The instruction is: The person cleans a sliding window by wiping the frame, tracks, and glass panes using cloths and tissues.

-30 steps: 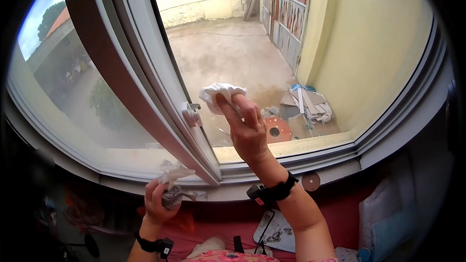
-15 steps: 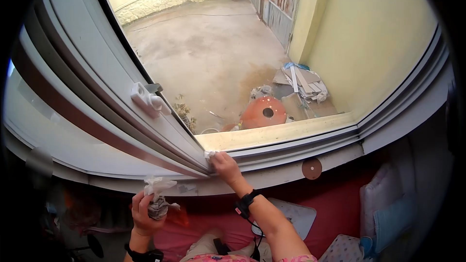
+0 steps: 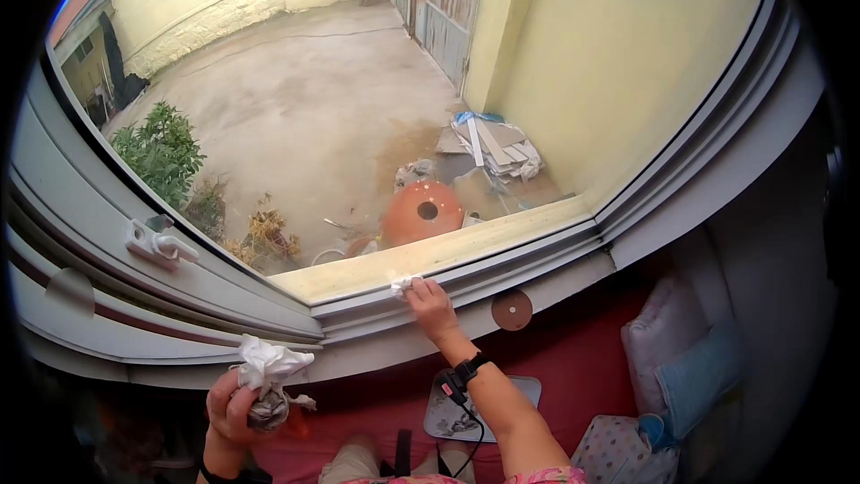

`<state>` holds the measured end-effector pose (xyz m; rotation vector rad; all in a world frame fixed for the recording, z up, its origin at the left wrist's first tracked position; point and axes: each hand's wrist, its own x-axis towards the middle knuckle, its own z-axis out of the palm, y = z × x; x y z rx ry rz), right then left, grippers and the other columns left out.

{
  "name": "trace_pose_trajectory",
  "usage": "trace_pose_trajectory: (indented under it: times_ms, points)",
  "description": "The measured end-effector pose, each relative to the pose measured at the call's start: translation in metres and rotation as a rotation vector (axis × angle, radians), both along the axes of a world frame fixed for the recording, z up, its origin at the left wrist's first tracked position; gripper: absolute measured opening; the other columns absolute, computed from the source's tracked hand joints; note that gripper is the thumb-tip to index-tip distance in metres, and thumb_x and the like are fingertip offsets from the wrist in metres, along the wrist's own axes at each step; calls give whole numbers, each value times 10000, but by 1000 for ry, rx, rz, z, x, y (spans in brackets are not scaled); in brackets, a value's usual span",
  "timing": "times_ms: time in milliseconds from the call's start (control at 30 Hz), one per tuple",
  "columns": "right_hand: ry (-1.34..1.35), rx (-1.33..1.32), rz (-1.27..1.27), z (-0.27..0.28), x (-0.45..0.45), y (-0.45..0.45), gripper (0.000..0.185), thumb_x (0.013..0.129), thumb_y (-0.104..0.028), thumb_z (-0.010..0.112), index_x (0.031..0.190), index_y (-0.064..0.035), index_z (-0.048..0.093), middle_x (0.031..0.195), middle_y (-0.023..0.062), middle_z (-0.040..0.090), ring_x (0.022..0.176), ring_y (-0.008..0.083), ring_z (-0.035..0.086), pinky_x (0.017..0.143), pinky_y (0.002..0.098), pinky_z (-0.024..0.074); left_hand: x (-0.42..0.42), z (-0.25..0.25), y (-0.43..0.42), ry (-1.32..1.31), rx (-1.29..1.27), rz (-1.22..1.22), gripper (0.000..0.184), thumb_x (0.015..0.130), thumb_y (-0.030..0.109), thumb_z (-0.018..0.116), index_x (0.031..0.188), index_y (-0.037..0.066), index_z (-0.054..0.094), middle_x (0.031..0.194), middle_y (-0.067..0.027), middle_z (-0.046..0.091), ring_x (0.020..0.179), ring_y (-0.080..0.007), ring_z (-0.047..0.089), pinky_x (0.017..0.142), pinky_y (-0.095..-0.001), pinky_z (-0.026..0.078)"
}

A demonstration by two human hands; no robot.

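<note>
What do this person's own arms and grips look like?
Left grip and right grip are gloveless. Each wears a black wristband; the right one carries a red-marked black box and black cable. A patterned pink sleeve edges the right arm.

Stretches right arm forward, slanting left, with right hand back uppermost and fingertips bunched; holds left hand lower and farther left, with fingers curled in a grip.
</note>
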<state>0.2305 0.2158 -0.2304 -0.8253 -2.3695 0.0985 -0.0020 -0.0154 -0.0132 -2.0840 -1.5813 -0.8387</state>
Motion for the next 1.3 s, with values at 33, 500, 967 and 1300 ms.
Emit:
trace_pose_trajectory:
  times_ms: [33, 500, 967, 1300]
  points:
    - [-6, 30, -62, 2, 16, 8, 187, 717, -47, 571, 892, -31, 633, 1018, 89, 566, 876, 241, 540, 775, 325, 490, -7, 7, 1, 66, 14, 8, 470, 676, 252, 755, 1000, 31, 496, 981, -169, 534, 842, -303, 569, 688, -367, 521]
    - [755, -390, -504, 36, 167, 97, 263, 745, 73, 518, 932, -17, 680, 994, 110, 602, 895, 232, 605, 770, 279, 485, -83, 11, 27, 399, 301, 186, 627, 706, 187, 759, 1200, 36, 403, 1213, -235, 455, 1038, -378, 531, 849, -429, 483]
    - [482, -377, -1169, -23, 293, 220, 205, 718, -76, 619, 913, -41, 672, 864, 174, 642, 874, 380, 598, 777, 416, 478, -82, 21, 12, 507, 308, 291, 609, 772, 234, 708, 1220, -8, 374, 1226, -269, 441, 1056, -414, 524, 879, -461, 471]
    - [255, -438, -752, 4, 57, 50, 202, 752, -49, 587, 943, 3, 544, 982, 201, 531, 909, 386, 547, 772, 436, 467, -64, 32, 33, 388, 223, 87, 557, 656, 92, 753, 1119, 21, 451, 1143, -207, 481, 918, -332, 572, 730, -392, 505]
